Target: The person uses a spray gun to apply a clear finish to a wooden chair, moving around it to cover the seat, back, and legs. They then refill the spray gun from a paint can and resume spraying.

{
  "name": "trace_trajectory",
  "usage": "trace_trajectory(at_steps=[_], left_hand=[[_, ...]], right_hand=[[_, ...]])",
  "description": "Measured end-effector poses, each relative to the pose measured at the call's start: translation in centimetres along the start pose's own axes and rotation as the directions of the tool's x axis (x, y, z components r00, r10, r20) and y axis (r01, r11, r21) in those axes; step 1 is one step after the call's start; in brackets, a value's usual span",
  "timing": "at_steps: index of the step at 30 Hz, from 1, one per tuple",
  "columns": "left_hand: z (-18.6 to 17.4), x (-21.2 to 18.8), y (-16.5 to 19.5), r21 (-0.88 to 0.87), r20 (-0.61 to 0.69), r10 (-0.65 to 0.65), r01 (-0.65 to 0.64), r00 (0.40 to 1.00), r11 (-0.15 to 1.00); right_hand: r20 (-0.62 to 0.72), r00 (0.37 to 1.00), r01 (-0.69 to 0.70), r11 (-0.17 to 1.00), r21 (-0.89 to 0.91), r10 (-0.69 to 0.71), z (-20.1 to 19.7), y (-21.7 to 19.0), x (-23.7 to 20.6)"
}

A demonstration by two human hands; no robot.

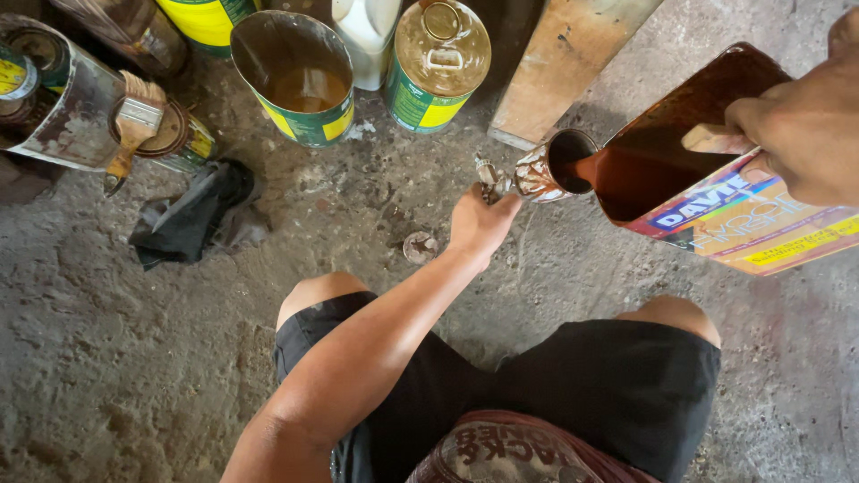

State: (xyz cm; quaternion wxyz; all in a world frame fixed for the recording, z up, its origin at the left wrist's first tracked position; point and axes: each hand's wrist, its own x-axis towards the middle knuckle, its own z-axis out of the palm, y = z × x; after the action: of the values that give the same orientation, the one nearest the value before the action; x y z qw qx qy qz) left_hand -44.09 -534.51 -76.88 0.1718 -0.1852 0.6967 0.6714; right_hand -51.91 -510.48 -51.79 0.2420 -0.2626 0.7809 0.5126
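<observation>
— So, where is the cup [553,168]?
— It sits low over the floor [107,376], near the far edge, just in front of the plank [559,63]. It is small, and brown paint has run down its side.
— Who holds it?
— The left hand [480,219] is closed tight on the handle at the cup's left side. The arm reaches out between the two knees.
— And the other hand?
— The right hand [801,134] is up at the right edge. It is wrapped around a big tin [716,192] with its top cut open, and it tips the tin down to the left. The hands are apart.
— Is anything coming out?
— Yes. Brown paint runs from the tin's low corner into the cup. The corner is right at the cup's rim.
— What else is close by?
— A small round lid [419,246] lies on the floor just left of the left hand. Farther back stands a shut can [438,63] with a ring on top, and left of it an open can [300,76] with brown paint in it.
— And far left?
— A brush [134,125] lies on top of a jar [179,139]. A dark rag [192,215] lies on the floor just below that.
</observation>
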Motion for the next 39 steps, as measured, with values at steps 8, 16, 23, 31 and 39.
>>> trace_trajectory(at_steps=[8, 16, 23, 31, 39], left_hand=[[-1.3, 0.6, 1.0, 0.013, -0.014, -0.024, 0.024, 1.000, 1.000], [-7.1, 0.9, 1.7, -0.365, -0.176, -0.014, -0.052, 0.984, 0.930], [-13.2, -1.1, 1.4, -0.368, -0.389, -0.018, -0.138, 0.921, 0.919], [-14.8, -4.6, 3.0, -0.494, -0.486, -0.013, -0.262, 0.874, 0.829], [-13.9, -6.5, 4.1, -0.480, -0.479, -0.027, -0.236, 0.877, 0.845]], right_hand=[[-0.368, 0.911, 0.135, 0.705, 0.696, 0.188, 13.9, -1.9, -0.2], [-0.589, 0.654, 0.286, 0.566, 0.773, 0.474, 12.2, -11.9, 0.9], [-0.761, 0.391, 0.533, 0.547, 0.646, 0.518, 6.0, -21.1, 12.0], [-0.678, 0.311, 0.597, 0.418, 0.685, 0.666, 2.2, -26.8, 22.6], [-0.536, 0.408, 0.571, 0.252, 0.781, 0.738, 0.9, -23.1, 21.7]])
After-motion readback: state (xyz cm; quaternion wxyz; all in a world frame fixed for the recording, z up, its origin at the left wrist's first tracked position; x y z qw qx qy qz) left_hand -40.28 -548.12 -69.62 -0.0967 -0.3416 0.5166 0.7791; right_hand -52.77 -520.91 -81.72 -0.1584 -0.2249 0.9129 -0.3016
